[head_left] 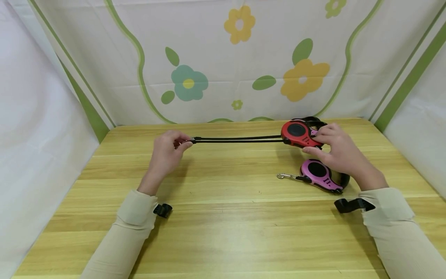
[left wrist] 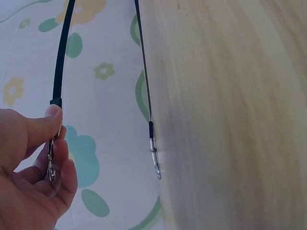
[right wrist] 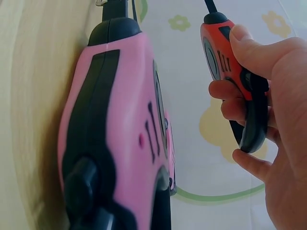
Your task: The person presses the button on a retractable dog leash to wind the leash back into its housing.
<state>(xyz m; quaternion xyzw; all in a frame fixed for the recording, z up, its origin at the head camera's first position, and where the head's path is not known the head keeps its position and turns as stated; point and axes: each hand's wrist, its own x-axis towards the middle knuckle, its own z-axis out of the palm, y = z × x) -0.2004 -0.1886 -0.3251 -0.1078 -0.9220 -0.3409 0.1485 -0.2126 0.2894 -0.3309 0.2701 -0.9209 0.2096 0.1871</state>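
My left hand (head_left: pixel 166 152) pinches the strap end of a red retractable dog leash (head_left: pixel 296 130), just above its metal clip (left wrist: pixel 51 165). At the other end, my right hand (head_left: pixel 338 151) grips the red leash's handle, its fingers curled round it in the right wrist view. The black strap (left wrist: pixel 61 52) is stretched out between both hands. Lower down, a second thin strap with its own clip (left wrist: pixel 155 160) runs alongside. A pink retractable leash (head_left: pixel 316 170) lies below the right hand, clip pointing left. Another pink leash (head_left: pixel 313 132) is mostly hidden behind the red one.
A wood-grain table (head_left: pixel 223 217) lies under both hands. Behind it hangs a white cloth (head_left: pixel 223 54) printed with flowers, and white cloth also closes in both sides. Black camera mounts (head_left: pixel 348 205) sit at both wrists.
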